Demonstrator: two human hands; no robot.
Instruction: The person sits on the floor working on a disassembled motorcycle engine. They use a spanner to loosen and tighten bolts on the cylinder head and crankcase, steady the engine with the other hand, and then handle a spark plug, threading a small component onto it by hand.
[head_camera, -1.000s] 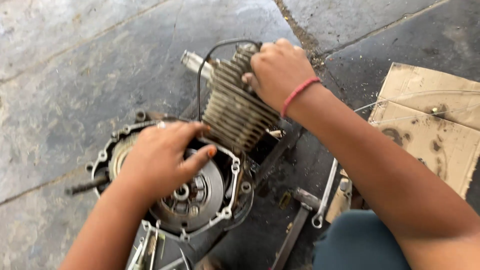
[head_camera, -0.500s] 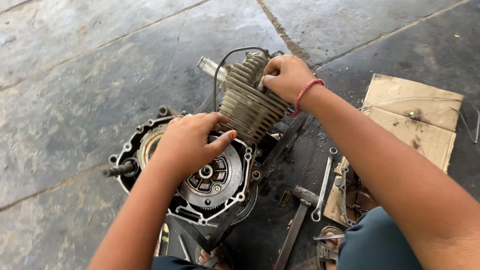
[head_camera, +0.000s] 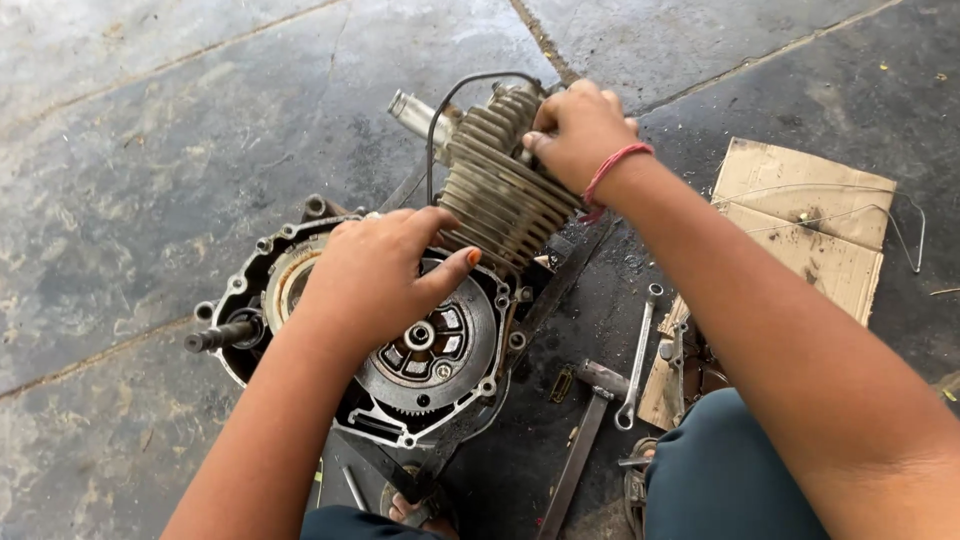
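Tools lie nearest me: one hammer (head_camera: 585, 440) and one spanner (head_camera: 638, 356) on the stone floor (head_camera: 150, 150). Past them, my left hand (head_camera: 375, 275) presses flat, fingers spread, on the open engine case (head_camera: 400, 340), likely steadying it. Farthest, my right hand (head_camera: 580, 130) closes around the top of the single finned cylinder (head_camera: 500, 190). One cardboard sheet (head_camera: 800, 230) lies beside it.

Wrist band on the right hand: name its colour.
The wrist band is red, thin like thread, and shows best in the head view.
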